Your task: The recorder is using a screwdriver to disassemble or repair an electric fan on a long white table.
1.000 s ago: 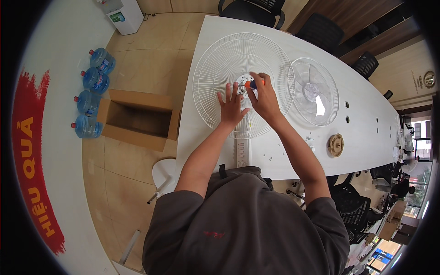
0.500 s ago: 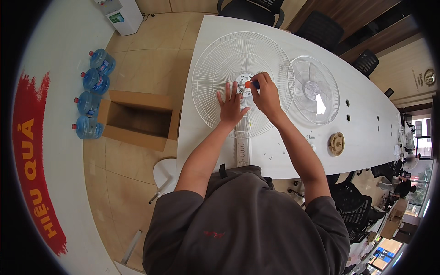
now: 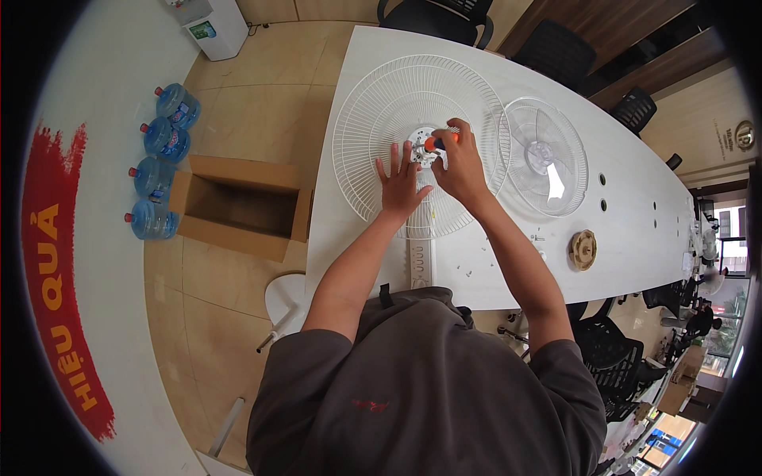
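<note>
A wide white wire fan grille (image 3: 365,119) lies on the table, with a white round hub plate (image 3: 421,133) at its centre. My left hand (image 3: 402,189) rests on the wires beside the hub, fingers spread. My right hand (image 3: 463,170) is closed around the orange and dark blue handle of a screwdriver (image 3: 431,144). The screwdriver's tip points at the hub plate; its exact contact point is too small to make out. Below the grille, a white fan stand (image 3: 421,260) with a row of buttons reaches toward my body.
On the white table (image 3: 635,206), right of the grille, lie a second grille with clear blades (image 3: 541,155), a gold-coloured round part (image 3: 583,249) and small loose pieces (image 3: 468,271). A cardboard box (image 3: 230,247) and several water bottles (image 3: 151,220) stand on the floor at left.
My right hand has turned and its fingers have shifted on the screwdriver handle, showing more of its orange end. The left hand and the grille have stayed in place.
</note>
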### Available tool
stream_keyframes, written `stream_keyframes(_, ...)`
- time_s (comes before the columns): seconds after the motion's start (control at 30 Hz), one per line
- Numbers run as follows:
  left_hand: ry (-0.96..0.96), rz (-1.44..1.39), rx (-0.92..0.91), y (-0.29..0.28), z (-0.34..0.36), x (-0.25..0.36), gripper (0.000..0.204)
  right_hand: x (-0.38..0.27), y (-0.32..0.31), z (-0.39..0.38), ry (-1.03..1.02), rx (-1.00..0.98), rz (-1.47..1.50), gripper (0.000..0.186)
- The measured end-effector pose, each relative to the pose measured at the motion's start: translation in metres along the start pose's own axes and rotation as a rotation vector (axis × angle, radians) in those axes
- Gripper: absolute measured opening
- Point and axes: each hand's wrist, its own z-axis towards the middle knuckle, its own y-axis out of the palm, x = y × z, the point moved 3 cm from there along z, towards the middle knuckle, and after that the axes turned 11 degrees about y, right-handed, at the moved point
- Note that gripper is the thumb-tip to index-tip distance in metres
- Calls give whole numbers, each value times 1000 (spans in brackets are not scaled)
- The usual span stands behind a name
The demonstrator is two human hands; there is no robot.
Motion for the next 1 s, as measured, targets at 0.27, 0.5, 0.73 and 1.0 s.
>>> stream_keyframes(0.27,-1,2,-18,-2,2,1,58,20,10,-10,186,-120,258,26)
stream_keyframes(0.5,-5,22,-47,-4,3,2,59,20,8,-15,218,-116,269,27)
stream_keyframes(0.73,4,1,-32,-4,2,2,59,21,10,-20,216,-87,271,28)
stream_keyframes(1.0,-4,-4,-34,-4,2,3,57,24,9,-22,236,-61,287,25)
